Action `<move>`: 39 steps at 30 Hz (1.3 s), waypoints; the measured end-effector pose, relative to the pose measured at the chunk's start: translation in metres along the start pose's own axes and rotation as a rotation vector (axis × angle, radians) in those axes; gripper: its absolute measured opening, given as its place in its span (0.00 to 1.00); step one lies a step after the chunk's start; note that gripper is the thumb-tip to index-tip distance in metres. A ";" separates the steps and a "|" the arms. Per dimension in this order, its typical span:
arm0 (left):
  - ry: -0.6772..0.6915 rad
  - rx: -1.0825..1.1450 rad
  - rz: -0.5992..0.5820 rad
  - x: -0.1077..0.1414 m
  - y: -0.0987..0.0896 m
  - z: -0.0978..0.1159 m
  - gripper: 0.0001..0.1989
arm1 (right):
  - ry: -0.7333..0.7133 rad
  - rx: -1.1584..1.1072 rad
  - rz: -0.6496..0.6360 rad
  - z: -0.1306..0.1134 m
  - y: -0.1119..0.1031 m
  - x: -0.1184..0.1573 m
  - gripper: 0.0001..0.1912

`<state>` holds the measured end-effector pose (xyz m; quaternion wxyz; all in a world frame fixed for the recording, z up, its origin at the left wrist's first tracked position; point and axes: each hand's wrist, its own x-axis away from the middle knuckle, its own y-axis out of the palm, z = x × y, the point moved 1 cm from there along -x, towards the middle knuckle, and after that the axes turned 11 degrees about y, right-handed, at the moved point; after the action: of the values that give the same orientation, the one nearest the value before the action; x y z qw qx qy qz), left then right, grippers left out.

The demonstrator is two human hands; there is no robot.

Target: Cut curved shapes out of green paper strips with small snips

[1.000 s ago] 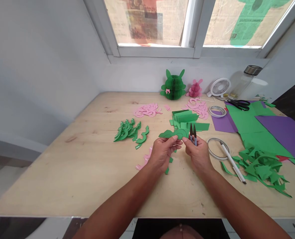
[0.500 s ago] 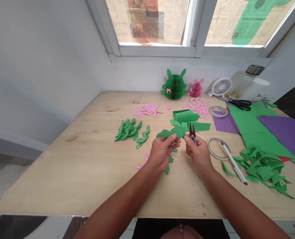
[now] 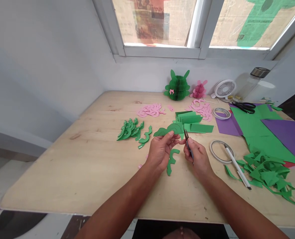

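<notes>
My left hand [image 3: 162, 149] pinches a green paper cutout [image 3: 173, 127] with a scalloped outer edge and curved lines drawn on it. My right hand [image 3: 198, 154] is closed around a small pair of thread snips [image 3: 187, 139], their dark blades pointing up beside the cutout's right end. Below the hands lies a wavy green paper strip [image 3: 171, 162]. Pink paper shows partly from behind my left wrist. Left of the hands are a single curved green piece [image 3: 146, 136] and a pile of similar green pieces [image 3: 129, 128].
Folded green strips [image 3: 189, 118] lie beyond the hands. Pink cutouts [image 3: 151, 110] sit farther back, near a green honeycomb figure [image 3: 177, 88]. To the right are a tape roll [image 3: 221, 113], a white pen [image 3: 237, 167], green scraps [image 3: 266, 172], black-handled scissors [image 3: 244, 107] and a fan [image 3: 224, 89].
The snips have turned from upright to tilted and come closer to the cutout's right end. The view has shifted slightly, and more of the wavy green strip below shows.
</notes>
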<state>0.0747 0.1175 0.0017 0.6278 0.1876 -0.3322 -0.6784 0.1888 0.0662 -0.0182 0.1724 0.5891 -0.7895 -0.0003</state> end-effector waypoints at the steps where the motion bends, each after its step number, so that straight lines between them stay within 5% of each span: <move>1: 0.002 -0.001 0.006 0.000 0.000 0.000 0.11 | 0.004 0.006 -0.007 0.001 0.001 0.000 0.23; 39: 0.033 0.022 0.020 0.011 0.005 -0.011 0.11 | 0.003 -0.066 -0.022 0.005 0.010 0.001 0.27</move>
<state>0.0840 0.1040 -0.0005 0.6381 0.2022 -0.3310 -0.6651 0.1781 0.0668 -0.0210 0.1930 0.5916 -0.7823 -0.0273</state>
